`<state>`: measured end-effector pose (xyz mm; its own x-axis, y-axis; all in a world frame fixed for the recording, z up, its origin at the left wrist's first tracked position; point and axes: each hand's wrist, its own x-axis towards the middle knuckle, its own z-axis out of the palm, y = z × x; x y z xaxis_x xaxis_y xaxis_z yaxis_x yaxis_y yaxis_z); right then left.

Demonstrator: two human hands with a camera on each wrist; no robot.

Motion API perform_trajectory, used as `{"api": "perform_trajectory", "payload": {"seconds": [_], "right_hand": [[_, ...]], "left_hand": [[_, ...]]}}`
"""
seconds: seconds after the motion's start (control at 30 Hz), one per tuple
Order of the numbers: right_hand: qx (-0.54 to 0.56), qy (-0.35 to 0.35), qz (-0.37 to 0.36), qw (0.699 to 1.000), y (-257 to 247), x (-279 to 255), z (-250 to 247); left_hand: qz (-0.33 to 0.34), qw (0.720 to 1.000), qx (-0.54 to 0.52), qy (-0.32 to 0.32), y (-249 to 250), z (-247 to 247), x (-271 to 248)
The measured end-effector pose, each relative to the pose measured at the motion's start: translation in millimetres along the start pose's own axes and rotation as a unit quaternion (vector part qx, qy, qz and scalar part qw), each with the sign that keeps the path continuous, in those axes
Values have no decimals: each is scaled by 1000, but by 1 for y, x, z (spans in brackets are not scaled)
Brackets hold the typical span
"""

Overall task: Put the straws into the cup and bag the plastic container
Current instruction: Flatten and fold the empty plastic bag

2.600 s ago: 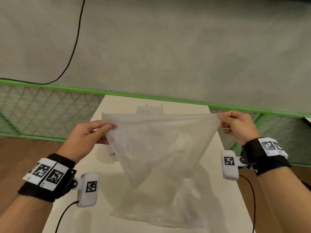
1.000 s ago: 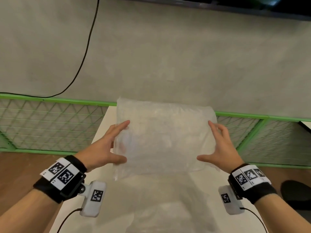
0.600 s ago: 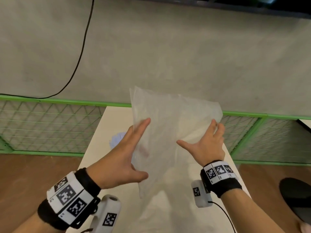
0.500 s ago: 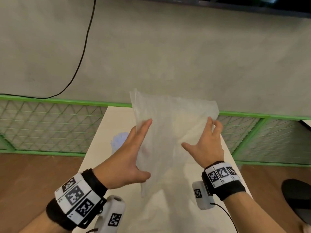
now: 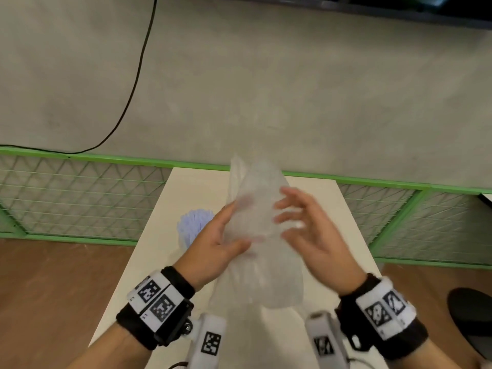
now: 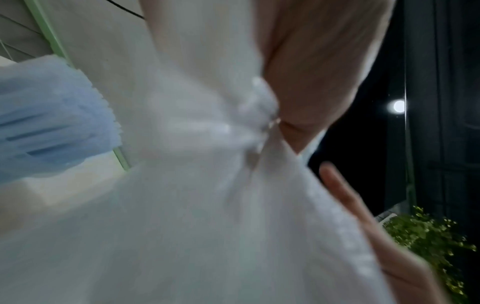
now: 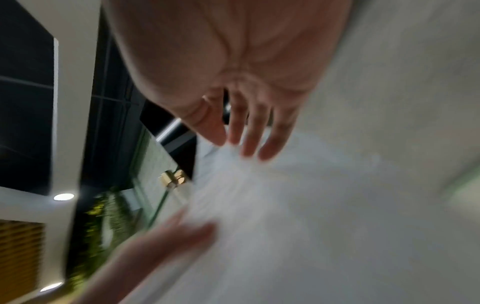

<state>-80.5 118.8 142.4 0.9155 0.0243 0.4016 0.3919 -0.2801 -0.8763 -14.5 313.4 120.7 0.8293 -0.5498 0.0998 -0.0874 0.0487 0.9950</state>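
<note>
I hold a thin translucent plastic bag (image 5: 259, 265) upright over the white table (image 5: 191, 187), crumpled into a narrow bundle. My left hand (image 5: 218, 243) holds it, thumb in front and fingers behind the film. My right hand (image 5: 300, 222) is on the bag's right side with spread, relaxed fingers that brush it. The left wrist view shows the bag (image 6: 207, 205) bunched against my left palm (image 6: 311, 72). My right hand (image 7: 246, 133) shows straight fingers at the bag (image 7: 311, 205), blurred by motion. Pale blue straws (image 5: 195, 225) stand bunched left of my left hand, also blurred (image 6: 46, 127). No plastic container shows.
A green mesh fence (image 5: 80, 198) runs behind the table below a grey wall (image 5: 266, 89). A black cable (image 5: 133, 83) hangs on the wall. Brown floor (image 5: 53, 288) lies on both sides, with a dark shoe (image 5: 471, 315) at the right.
The bag, first stretched wide by its corners, then flat between both palms, is now gathered narrow. Both hands have come close together in the middle, and the straws have come into view.
</note>
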Motion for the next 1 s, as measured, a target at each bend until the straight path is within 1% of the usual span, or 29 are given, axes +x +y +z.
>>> {"api": "perform_trajectory", "payload": {"seconds": [0.03, 0.07, 0.1, 0.13, 0.17, 0.23, 0.3, 0.37, 0.43, 0.5, 0.57, 0.6, 0.63, 0.67, 0.73, 0.77, 0.8, 0.9, 0.97, 1.0], "right_hand": [[-42, 51, 4, 998, 2, 8, -15], [-80, 81, 25, 993, 4, 17, -29], [-101, 81, 52, 990, 5, 24, -42], [-95, 51, 83, 991, 7, 31, -52], [-59, 6, 114, 992, 9, 36, -59], [45, -64, 177, 981, 16, 42, -62], [111, -89, 208, 968, 22, 45, -58], [125, -84, 203, 968, 25, 48, -57], [97, -33, 182, 978, 27, 53, -62], [93, 43, 156, 982, 28, 57, -64], [147, 115, 126, 974, 29, 56, -59], [187, 138, 127, 964, 32, 53, -54], [229, 142, 147, 952, 36, 47, -49], [265, 123, 182, 939, 40, 39, -43], [299, 36, 253, 919, 44, 20, -30], [295, -7, 276, 915, 44, 12, -26], [280, -33, 284, 916, 44, 8, -23], [227, -40, 272, 934, 37, 5, -26], [207, -40, 259, 943, 33, 7, -34], [195, -40, 251, 947, 32, 7, -37]], "left_hand": [[-1, 1000, -10, -22, 0, -4, -2], [2, 999, -18, -39, 2, -6, -4], [5, 999, -21, -47, 2, -9, -5], [9, 998, -26, -51, 4, -11, -6], [13, 998, -24, -50, 5, -12, -7], [20, 998, -16, -49, 4, -17, -7], [22, 998, -22, -52, 4, -21, -7], [21, 997, -38, -57, 6, -27, -9], [8, 996, -56, -63, 6, -31, -12], [-1, 996, -75, -55, 4, -33, -13], [-5, 994, -107, -35, 1, -32, -12], [-5, 991, -133, -27, 0, -30, -11], [-5, 987, -161, -23, -2, -28, -11], [-3, 983, -181, -22, -3, -25, -10], [-5, 982, -186, -16, -6, -21, -9], [-9, 984, -178, -14, -6, -20, -8], [-18, 986, -165, -11, -7, -20, -8], [-65, 994, -83, -26, -4, -24, -6], [-96, 994, -7, -44, -2, -30, -2], [-104, 993, 9, -50, -1, -34, -1]]}}
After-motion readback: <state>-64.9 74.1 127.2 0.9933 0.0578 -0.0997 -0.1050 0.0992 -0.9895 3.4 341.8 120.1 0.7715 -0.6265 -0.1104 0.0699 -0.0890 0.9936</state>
